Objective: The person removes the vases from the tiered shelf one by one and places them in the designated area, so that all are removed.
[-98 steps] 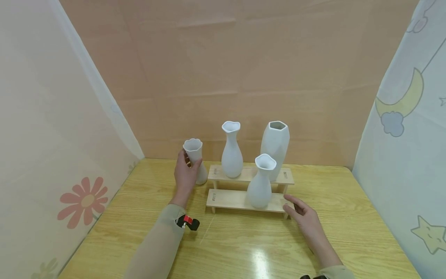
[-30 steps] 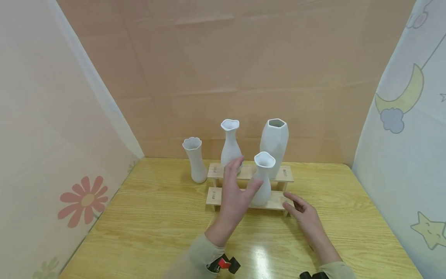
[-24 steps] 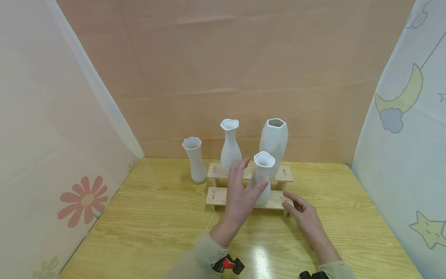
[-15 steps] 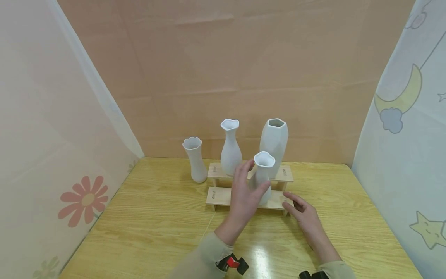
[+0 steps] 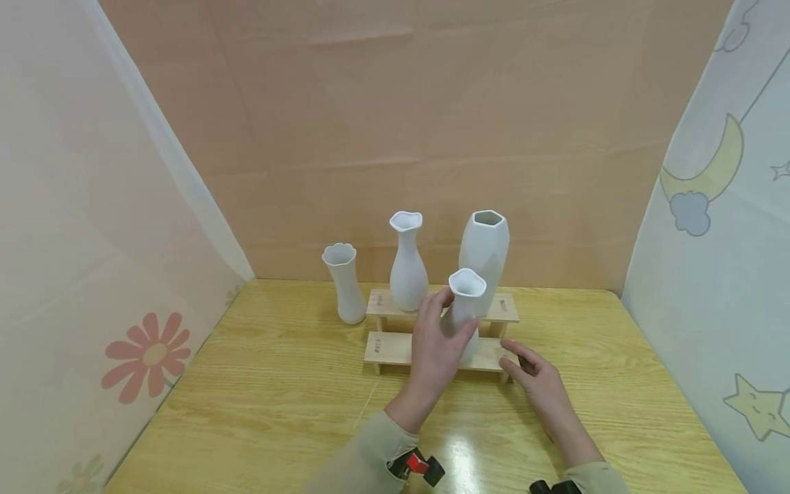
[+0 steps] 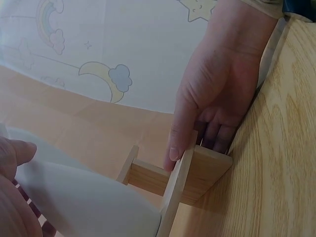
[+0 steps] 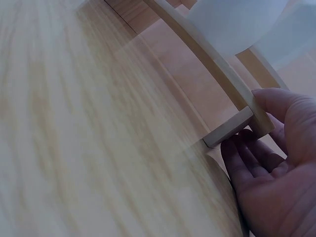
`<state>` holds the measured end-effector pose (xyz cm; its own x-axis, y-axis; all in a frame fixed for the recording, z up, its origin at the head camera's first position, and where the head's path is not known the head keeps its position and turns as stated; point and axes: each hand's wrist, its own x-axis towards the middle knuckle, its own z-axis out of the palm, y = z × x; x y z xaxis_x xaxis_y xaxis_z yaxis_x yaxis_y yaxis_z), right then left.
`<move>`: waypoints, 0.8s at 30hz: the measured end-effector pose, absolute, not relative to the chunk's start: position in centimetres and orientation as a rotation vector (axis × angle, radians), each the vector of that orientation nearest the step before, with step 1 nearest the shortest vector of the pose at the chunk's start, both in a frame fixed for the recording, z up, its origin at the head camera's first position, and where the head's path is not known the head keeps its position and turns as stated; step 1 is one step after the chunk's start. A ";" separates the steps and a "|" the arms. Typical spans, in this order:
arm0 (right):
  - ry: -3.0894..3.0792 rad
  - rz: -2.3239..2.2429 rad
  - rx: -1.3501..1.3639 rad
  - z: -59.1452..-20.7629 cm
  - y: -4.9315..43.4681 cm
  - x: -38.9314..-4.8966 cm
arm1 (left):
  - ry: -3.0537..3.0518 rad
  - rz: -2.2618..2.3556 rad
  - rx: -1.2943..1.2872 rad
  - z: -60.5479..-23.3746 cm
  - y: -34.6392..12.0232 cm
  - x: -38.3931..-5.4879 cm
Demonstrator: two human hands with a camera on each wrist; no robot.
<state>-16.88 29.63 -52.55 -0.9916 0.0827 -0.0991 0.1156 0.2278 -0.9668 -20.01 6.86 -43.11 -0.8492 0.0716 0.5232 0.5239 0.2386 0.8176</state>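
Observation:
A white vase [image 5: 467, 283] with a flared, wavy mouth stands upright on the lower step of a two-step wooden stand [image 5: 390, 348]. My left hand [image 5: 434, 346] holds this vase round its body, fingers on the far left side and thumb at the front. The left wrist view shows the vase's smooth side [image 6: 89, 202] beside the thumb. At the stand's right end, my right hand [image 5: 543, 391] grips the lower step. In the right wrist view its thumb lies on the board's top edge, with the other fingers [image 7: 242, 163] underneath, by the leg.
On the upper step stand a slim-necked white vase [image 5: 407, 271] at left and a taller faceted vase [image 5: 485, 247] at right. A scallop-rimmed vase [image 5: 347, 285] stands on the wooden table [image 5: 265, 391] left of the stand. Printed cloth walls [image 5: 697, 309] flank the table.
My left hand has let go of the scallop-rimmed vase, leaving it upright on the table, and moved right to take hold of the front vase. The right hand has stayed at the stand.

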 end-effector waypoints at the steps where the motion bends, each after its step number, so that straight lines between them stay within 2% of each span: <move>1: 2.438 -1.928 0.196 -52.5 29.6 -16.9 | -2.140 -1.643 -0.544 -43.1 6.9 -20.0; 24: 2.407 -1.956 0.200 -52.6 29.7 -17.0 | -2.120 -1.647 -0.507 -42.8 6.8 -20.1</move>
